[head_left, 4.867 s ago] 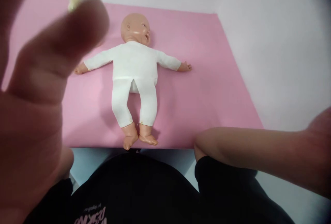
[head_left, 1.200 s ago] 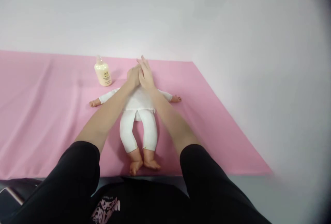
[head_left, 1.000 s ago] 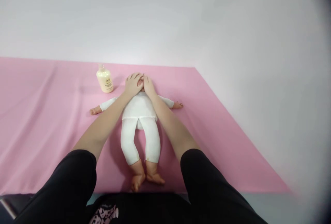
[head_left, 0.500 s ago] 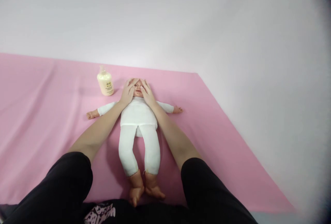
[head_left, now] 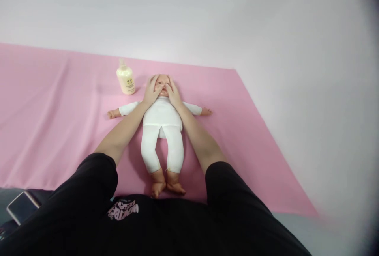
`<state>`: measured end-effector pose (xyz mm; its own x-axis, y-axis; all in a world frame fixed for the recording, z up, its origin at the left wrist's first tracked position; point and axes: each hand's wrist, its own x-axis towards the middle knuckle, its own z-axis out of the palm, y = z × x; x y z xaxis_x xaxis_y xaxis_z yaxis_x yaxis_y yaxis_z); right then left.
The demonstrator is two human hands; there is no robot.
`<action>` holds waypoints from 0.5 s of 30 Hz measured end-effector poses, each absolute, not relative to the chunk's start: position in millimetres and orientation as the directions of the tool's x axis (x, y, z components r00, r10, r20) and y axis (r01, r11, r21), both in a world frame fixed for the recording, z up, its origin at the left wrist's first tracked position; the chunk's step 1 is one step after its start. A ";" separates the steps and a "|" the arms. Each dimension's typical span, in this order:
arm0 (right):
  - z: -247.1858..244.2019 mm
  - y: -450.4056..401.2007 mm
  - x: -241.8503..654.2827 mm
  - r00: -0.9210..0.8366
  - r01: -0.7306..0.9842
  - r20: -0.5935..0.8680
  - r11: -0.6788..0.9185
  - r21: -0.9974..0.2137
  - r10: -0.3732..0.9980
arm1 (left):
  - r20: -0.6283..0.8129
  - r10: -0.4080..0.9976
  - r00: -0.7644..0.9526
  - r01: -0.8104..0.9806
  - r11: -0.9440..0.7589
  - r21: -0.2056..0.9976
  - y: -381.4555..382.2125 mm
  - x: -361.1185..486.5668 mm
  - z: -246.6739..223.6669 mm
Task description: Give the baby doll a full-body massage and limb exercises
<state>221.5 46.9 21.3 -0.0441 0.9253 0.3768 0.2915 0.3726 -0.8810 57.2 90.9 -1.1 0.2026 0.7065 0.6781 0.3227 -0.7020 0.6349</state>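
A baby doll (head_left: 162, 112) in a white top and white leggings lies on its back on a pink cloth (head_left: 237, 129), head away from me, arms spread. My left hand (head_left: 151, 91) lies along the left side of the doll's face, fingers extended, thumb near its nose. On the right side of the face rests my right hand (head_left: 173, 92), also with extended fingers, its thumb close to the other one. Between my hands the doll's forehead, one eye and mouth area show in part. Neither hand grips anything.
A cream-coloured pump bottle (head_left: 126, 79) stands on the cloth to the left beyond the doll's arm. At the lower left lies a phone-like device (head_left: 23, 208) with a dark screen. A pale surface borders the cloth behind and to the right.
The view has shifted, so doll, bottle and cloth appear higher. My hands have moved outward from the forehead to the sides of the face, uncovering more forehead. The phone-like device has come into view.
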 end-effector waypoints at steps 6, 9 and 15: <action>26.0 43.7 224.8 -0.120 0.403 0.471 0.476 -0.782 0.874 | 0.668 0.709 0.226 0.320 -0.701 0.637 80.7 59.8 1.5; 28.8 38.6 224.9 -0.133 0.393 0.460 0.473 -0.789 0.878 | 0.679 0.700 0.220 0.309 -0.710 0.633 74.2 60.4 6.7; 20.3 45.5 229.5 -0.054 0.301 0.421 0.416 -0.858 0.906 | 0.664 0.719 0.204 0.249 -0.694 0.675 75.5 58.0 8.5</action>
